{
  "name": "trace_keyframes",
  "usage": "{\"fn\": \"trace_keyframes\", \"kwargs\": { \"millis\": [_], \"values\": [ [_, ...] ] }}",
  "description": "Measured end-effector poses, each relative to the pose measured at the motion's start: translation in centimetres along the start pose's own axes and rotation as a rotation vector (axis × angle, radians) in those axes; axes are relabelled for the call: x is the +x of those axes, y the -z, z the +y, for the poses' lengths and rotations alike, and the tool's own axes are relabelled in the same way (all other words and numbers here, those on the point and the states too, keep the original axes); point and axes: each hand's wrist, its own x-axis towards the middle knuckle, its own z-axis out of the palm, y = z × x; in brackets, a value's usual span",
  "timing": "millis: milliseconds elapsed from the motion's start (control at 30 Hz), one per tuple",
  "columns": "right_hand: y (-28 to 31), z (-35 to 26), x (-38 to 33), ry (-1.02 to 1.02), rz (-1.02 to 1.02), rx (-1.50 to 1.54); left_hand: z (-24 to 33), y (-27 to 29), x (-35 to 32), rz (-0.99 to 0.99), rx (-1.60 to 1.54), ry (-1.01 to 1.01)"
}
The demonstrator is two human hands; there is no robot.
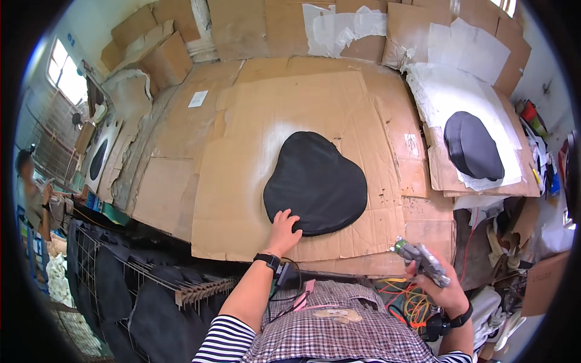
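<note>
A black padded seat cushion point(318, 181), rounded and roughly three-lobed, lies flat on a cardboard sheet in the middle of the table. My left hand point(283, 233) rests at its near left edge, fingers apart and slightly bent, the tips touching the black cover. To the right, above the table's near edge, my right hand point(445, 287) is closed around a grey spray gun point(428, 265) with a greenish front end. That gun points toward the upper left and is apart from the cushion. The fingers' undersides are hidden in both hands.
Another black cushion point(474, 145) lies on a white-covered side stand at right. Cardboard walls point(266, 30) rise behind the table. At lower left stands a wire rack point(139, 266) hung with black pieces. Tangled hoses point(405, 299) hang by my right side. A person point(33, 193) is at far left.
</note>
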Motion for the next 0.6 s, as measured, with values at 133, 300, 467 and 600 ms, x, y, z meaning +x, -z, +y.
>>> {"fn": "trace_keyframes", "kwargs": {
  "millis": [133,300,467,600],
  "values": [
    [-1.0,-3.9,-1.8,0.041,0.076,-0.082,-1.4,0.4,-1.9,0.158,-0.176,0.036],
    [-1.3,-4.7,-3.6,0.103,0.157,-0.115,-3.3,2.7,-6.4,0.164,-0.363,0.231],
    [-2.6,-4.8,-5.7,0.042,0.144,-0.14,-8.4,2.6,-11.1,0.167,-0.427,0.459],
    [-2.5,-5.3,-7.0,0.056,0.206,-0.159,-10.9,1.7,-12.3,0.167,-0.498,0.59]
  ]
}}
